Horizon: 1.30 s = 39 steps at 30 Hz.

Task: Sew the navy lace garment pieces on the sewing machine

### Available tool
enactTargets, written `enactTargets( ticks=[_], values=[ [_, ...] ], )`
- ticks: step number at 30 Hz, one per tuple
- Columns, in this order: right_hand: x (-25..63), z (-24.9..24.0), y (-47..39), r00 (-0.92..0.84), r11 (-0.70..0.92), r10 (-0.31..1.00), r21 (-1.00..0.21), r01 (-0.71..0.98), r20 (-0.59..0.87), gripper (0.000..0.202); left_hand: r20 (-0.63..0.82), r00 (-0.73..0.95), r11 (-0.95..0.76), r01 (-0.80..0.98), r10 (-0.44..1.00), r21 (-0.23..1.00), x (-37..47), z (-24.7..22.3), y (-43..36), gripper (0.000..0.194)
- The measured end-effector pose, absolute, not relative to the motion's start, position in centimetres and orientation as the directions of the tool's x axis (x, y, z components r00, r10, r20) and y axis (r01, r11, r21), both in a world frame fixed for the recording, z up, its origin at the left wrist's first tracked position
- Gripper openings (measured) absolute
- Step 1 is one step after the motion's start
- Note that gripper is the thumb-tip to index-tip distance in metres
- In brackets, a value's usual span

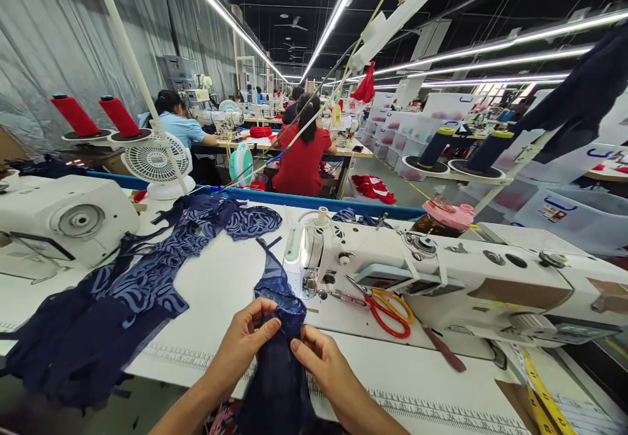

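A navy garment piece (282, 363) of sheer and patterned fabric hangs over the table's front edge, its upper end lying near the needle area of the sewing machine (392, 271). My left hand (252, 327) pinches its left side between thumb and fingers. On the opposite edge, my right hand (318, 356) grips the fabric, thumb on top and fingers partly hidden behind. To the left lies a long pile of navy garment pieces (152, 271) with a light blue wavy pattern. Red-handled scissors (392, 317) rest against the machine, to the right of my hands.
Pink-handled snips (350, 299), a brown-handled tool (444, 350) and a yellow tape measure (542, 389) lie to the right. A second sewing machine (69, 219) stands at left, near a white fan (157, 160). Co-workers sit ahead; thread cones (434, 147) stand behind the machine.
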State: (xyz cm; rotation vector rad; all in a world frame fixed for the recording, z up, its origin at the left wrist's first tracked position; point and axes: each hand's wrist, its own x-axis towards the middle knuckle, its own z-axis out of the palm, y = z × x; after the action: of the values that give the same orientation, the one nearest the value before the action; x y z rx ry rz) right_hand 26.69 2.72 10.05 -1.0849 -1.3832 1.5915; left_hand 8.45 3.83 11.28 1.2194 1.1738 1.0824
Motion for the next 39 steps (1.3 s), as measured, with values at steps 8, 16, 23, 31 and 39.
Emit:
enactTargets(
  ticks=[8,16,23,31,39],
  values=[
    [27.9,10.9,2.9,-0.242,0.495,0.869,-0.768,0.406,0.432,0.037,0.012,0.139,-0.028,0.115,0.990,0.993,7.9,14.2,3.8,0.036],
    [27.9,11.7,3.5,-0.247,0.559,0.829,-0.740,0.374,0.501,0.016,0.468,-0.167,-0.321,0.532,0.868,0.784,9.4,11.6,0.5,0.020],
    [27.9,12.1,3.4,-0.267,0.466,0.881,-0.817,0.340,0.391,0.020,0.365,-0.276,-0.105,0.654,0.889,0.749,11.1,8.3,-2.6,0.022],
    [28.2,12.8,3.9,-0.307,0.562,0.823,-0.762,0.323,0.478,0.023,0.170,-0.174,-0.099,0.355,0.970,0.930,10.3,9.5,-0.7,0.025],
    [29.2,12.7,4.8,-0.483,0.718,0.690,-0.592,0.366,0.539,0.035,0.583,0.026,-0.494,0.564,0.812,0.662,8.9,11.2,0.6,0.026]
  ],
)
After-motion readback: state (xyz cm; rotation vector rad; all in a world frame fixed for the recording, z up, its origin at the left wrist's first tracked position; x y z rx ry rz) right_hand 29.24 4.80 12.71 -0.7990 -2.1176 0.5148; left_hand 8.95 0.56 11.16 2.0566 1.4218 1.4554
